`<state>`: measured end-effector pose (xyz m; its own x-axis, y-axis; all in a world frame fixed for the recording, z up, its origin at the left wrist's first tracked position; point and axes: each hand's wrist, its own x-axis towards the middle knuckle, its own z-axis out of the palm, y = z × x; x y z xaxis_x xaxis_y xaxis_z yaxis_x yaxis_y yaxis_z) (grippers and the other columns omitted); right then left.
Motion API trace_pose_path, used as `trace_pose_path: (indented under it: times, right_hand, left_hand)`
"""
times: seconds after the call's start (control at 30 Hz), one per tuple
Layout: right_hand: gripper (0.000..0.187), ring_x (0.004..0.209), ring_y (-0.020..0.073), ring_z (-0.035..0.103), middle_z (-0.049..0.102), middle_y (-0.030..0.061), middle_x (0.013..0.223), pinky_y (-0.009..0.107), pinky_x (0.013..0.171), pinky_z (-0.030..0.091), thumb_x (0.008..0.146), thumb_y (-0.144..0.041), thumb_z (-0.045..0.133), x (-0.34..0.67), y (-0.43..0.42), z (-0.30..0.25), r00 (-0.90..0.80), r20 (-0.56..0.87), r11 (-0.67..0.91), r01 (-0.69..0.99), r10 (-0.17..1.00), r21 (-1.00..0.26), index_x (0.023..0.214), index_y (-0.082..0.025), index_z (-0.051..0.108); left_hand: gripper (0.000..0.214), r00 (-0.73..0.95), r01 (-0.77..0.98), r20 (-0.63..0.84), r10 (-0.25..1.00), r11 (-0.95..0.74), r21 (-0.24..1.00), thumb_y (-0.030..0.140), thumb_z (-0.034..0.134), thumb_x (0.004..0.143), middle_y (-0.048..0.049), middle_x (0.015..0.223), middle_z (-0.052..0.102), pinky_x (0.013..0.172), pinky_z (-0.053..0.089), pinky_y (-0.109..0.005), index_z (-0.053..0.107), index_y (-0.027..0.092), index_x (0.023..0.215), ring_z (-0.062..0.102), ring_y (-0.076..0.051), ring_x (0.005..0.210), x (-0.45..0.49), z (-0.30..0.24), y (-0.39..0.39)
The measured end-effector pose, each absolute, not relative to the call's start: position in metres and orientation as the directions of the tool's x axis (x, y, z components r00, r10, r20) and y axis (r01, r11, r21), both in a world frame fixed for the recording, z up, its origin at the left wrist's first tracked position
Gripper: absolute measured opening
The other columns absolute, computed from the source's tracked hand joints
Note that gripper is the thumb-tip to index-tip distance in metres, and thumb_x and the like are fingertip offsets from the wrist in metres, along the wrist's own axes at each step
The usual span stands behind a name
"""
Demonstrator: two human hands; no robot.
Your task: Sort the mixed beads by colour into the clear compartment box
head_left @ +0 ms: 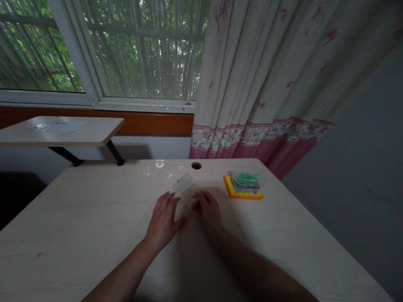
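Note:
A small clear plastic box [183, 184] lies on the desk in front of me, its lid seemingly folded back. My left hand [162, 218] curves round the box's left side, fingers at the far end and thumb at the near end. At its right side is my right hand [208, 209], with thumb and fingertips closed together. What those fingertips pinch, if anything, is too small and dim to make out. The near part of the box is see-through and partly hidden by my hands.
To the right, an orange and yellow tray [230, 192] bears a stack of cards with a green top [247, 179] and clear plastic. A round cable hole [196, 165] sits near the desk's [90, 220] back edge. A raised shelf [99, 129] stands back left; a curtain [221, 136] hangs behind.

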<state>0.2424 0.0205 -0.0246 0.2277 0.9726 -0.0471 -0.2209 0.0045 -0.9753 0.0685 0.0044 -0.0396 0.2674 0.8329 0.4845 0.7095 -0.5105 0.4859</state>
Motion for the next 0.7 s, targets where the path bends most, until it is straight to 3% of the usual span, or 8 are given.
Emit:
trace_pose_path:
  times: [0.2, 0.4, 0.7]
  right_hand:
    - [0.034, 0.049, 0.0126, 0.058, 0.061, -0.0042, 0.054, 0.024, 0.052, 0.046, 0.079, -0.054, 0.065, 0.242, 0.021, -0.024, 0.205, -0.035, 0.018, -0.248, 0.978, -0.969, 0.081, -0.021, 0.059]
    - [0.033, 0.05, 0.012, 0.057, 0.061, -0.0041, 0.056, 0.023, 0.052, 0.046, 0.081, -0.053, 0.063, 0.243, 0.025, -0.03, 0.227, 0.005, 0.053, -0.206, 0.974, -0.977, 0.082, -0.02, 0.06]
    - [0.037, 0.052, 0.0135, 0.055, 0.06, -0.004, 0.055, 0.025, 0.055, 0.046, 0.079, -0.057, 0.059, 0.246, 0.021, -0.021, 0.23, 0.018, 0.053, -0.148, 0.973, -0.988, 0.078, -0.02, 0.059]
  left_hand:
    - [0.034, 0.302, 0.788, 0.426, 0.853, -0.475, 0.392, 0.036, 0.069, 0.085, -0.0115, 0.118, 0.056, 0.102, 0.046, -0.048, 0.061, 0.02, 0.114, 0.049, -0.03, 0.117, 0.08, -0.028, 0.003]
    - [0.015, 0.301, 0.836, 0.401, 0.865, -0.442, 0.325, 0.032, 0.061, 0.091, -0.0086, 0.104, 0.056, 0.094, 0.046, -0.042, 0.061, 0.019, 0.099, 0.049, -0.026, 0.104, 0.087, -0.023, 0.006]
    - [0.028, 0.306, 0.917, 0.37, 0.877, -0.376, 0.133, 0.034, 0.042, 0.099, -0.012, 0.101, 0.058, 0.091, 0.042, -0.041, 0.063, 0.016, 0.098, 0.05, -0.027, 0.099, 0.064, -0.019, 0.034]
